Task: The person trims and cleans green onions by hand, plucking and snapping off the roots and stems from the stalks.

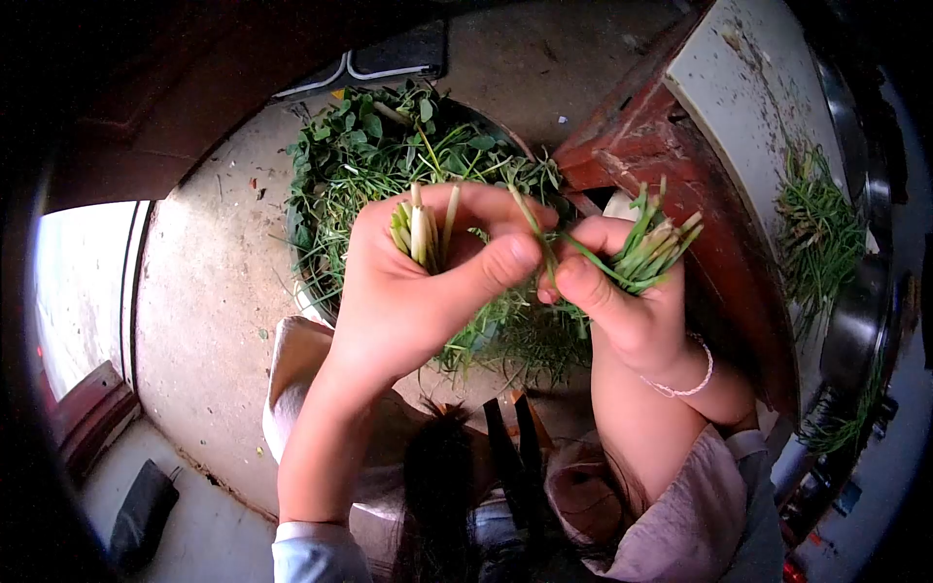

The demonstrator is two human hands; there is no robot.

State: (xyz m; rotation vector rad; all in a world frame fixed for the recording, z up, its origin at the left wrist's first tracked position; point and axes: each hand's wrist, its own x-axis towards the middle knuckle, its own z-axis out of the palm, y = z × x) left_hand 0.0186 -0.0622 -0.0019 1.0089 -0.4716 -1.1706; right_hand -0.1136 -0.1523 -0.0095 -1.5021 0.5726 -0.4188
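My left hand (418,282) is closed around a bundle of pale green stems (420,231), whose cut ends point up between thumb and fingers. Close beside it on the right, my right hand (622,291) grips a second bunch of green stems (653,248). Its thumb and forefinger pinch a thin green stalk (533,219) that stands between the two hands, near my left fingertips. Below both hands is a wide round container heaped with leafy greens and grass-like blades (360,155); my hands hide part of it.
At the right, another pile of greens (819,228) lies on a stained white surface (753,87) beside reddish-brown wood (641,146). A metal-framed item (394,58) is at the top. A dark object (144,515) lies at the lower left on the floor (204,321).
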